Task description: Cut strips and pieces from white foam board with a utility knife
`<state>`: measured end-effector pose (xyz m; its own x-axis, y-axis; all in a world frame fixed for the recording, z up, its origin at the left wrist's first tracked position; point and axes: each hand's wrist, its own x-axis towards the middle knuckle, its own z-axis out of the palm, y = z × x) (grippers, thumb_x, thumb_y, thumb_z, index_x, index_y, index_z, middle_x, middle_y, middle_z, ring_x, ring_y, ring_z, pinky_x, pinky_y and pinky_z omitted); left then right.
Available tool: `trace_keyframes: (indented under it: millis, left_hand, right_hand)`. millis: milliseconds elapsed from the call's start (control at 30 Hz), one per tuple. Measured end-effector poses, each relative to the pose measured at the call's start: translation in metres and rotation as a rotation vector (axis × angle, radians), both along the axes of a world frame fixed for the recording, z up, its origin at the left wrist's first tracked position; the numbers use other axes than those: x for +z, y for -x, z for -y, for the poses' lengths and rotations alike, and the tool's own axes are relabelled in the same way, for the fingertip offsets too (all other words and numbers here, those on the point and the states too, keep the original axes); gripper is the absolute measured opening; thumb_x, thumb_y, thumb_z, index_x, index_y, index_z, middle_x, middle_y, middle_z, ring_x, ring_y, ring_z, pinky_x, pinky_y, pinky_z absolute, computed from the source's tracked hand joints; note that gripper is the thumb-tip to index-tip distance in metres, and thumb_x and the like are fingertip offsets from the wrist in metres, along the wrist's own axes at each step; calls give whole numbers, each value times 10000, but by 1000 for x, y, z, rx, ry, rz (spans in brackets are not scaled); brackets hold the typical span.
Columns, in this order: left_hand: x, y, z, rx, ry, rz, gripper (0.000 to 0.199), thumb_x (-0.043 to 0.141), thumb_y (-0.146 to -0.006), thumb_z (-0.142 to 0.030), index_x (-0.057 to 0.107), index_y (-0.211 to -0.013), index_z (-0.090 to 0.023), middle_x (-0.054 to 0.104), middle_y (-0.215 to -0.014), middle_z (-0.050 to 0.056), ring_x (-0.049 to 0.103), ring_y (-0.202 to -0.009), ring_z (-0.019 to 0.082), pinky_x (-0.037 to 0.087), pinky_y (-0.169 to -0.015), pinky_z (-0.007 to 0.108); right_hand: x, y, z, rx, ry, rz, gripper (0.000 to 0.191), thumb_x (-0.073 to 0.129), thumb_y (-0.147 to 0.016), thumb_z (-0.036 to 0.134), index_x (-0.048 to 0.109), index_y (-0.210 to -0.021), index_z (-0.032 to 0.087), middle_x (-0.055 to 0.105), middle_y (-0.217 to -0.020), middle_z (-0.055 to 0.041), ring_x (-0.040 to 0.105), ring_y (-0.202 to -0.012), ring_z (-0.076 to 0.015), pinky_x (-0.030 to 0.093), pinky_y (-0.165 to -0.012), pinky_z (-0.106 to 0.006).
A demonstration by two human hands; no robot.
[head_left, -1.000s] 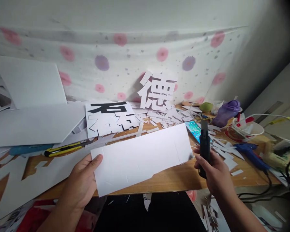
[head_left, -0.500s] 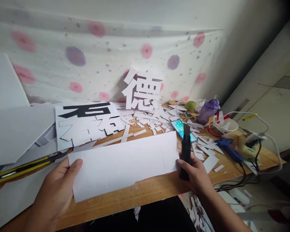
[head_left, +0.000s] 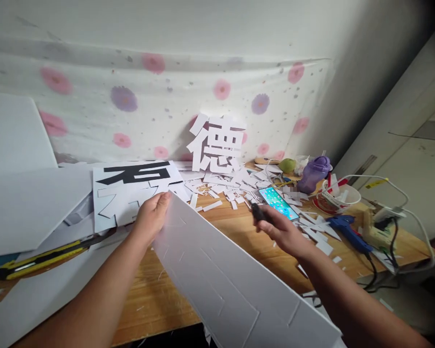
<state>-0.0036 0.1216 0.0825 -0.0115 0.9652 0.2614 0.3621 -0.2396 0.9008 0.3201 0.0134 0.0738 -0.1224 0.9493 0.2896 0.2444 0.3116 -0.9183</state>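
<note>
My left hand [head_left: 152,215] pinches the upper left end of a long white board [head_left: 235,270], which slants down to the lower right past the table's front edge. Thin cut lines mark the board's face. To the right of the board, my right hand [head_left: 281,229] is closed around a black cutter [head_left: 261,213], seen nearly end-on, its blade hard to make out. Behind my left hand lies a white sheet [head_left: 130,176] with a black printed character and cut-out shapes. A white cut-out character [head_left: 217,144] leans against the flowered wall cover.
White scraps [head_left: 235,186] litter the wooden table [head_left: 152,290] around a lit phone [head_left: 278,203]. At right are a purple bottle [head_left: 313,174], a paper tub [head_left: 337,198] and a blue glue gun [head_left: 350,234] with cords. A yellow cutter [head_left: 45,256] and large white boards [head_left: 25,208] lie left.
The board has swung from nearly level to a steep slant, its right end now low and free of my right hand. My left hand has moved up and right; the black cutter has tipped over.
</note>
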Motion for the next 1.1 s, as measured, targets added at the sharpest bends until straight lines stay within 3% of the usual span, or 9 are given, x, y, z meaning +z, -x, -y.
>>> trace_keyframes:
  millis: [100,267,367,567,900,1100]
  left_hand:
    - [2,-14,-3,-60,-27,-38,461,457,-844,-630,518,-680,-203,474,-612,-24,441,-612,159,361,-586,265]
    - [3,-17,-5,-106,-63,-70,436,425,-869,-587,452,-648,-212,423,-606,-39,407,-593,149,330,-573,259]
    - [1,-15,-6,-117,-77,-78,428,417,-879,-573,452,-654,-210,417,-609,-39,408,-595,146,332,-576,255]
    - [-3,-10,-9,-137,-73,-77,435,409,-888,-581,434,-658,-212,403,-614,-36,393,-599,148,322,-575,255]
    - [0,-11,-3,-161,-56,-55,480,396,-873,-641,373,-636,-224,364,-601,-38,343,-573,147,309,-544,256]
    - [-2,-12,-1,-190,-59,-38,502,386,-866,-680,405,-665,-221,404,-618,-27,392,-603,158,336,-569,258]
  right_hand:
    - [10,21,-23,175,-116,176,409,515,-907,566,616,-1044,195,596,-900,-50,537,-802,-177,436,-728,-303]
    - [15,58,-58,361,-215,268,542,427,-883,690,533,-750,175,458,-677,11,409,-622,-126,342,-577,-257]
    - [12,70,-76,438,-216,312,596,416,-852,743,508,-694,176,401,-611,35,367,-570,-107,295,-526,-244]
    - [2,74,-91,421,-277,344,610,423,-842,753,529,-690,172,412,-594,40,379,-551,-97,296,-519,-235]
    - [1,86,-93,390,-366,347,624,396,-842,771,514,-672,183,437,-582,32,399,-537,-105,305,-524,-244]
    - [-1,85,-94,375,-384,360,643,363,-840,786,511,-663,185,431,-576,32,394,-527,-104,304,-507,-243]
